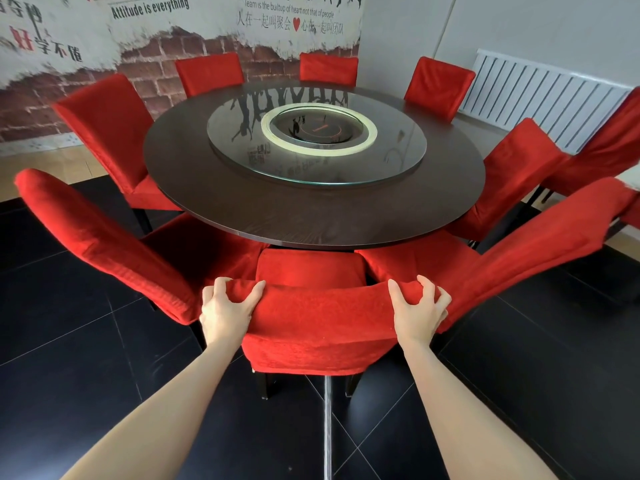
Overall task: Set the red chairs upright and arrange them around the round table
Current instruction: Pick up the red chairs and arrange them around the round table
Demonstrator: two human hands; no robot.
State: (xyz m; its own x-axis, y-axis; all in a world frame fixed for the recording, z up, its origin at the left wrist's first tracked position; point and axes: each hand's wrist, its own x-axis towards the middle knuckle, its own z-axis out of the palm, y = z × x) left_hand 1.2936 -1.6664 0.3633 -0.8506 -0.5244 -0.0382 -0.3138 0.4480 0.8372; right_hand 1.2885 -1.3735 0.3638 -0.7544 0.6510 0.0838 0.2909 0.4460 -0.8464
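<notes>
Red chair [313, 315] gripped by left hand [227, 308], right hand [417, 310].

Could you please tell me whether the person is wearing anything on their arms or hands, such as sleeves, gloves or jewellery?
Nothing worn is visible. The left hand and right hand are bare, without gloves, and no ring shows on the fingers. The left forearm and right forearm are uncovered down to the picture's lower edge: no sleeve, watch or bracelet.

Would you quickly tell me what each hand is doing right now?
Left hand: grips the top of the nearest red chair's backrest.
Right hand: grips the same backrest's other end.
</notes>
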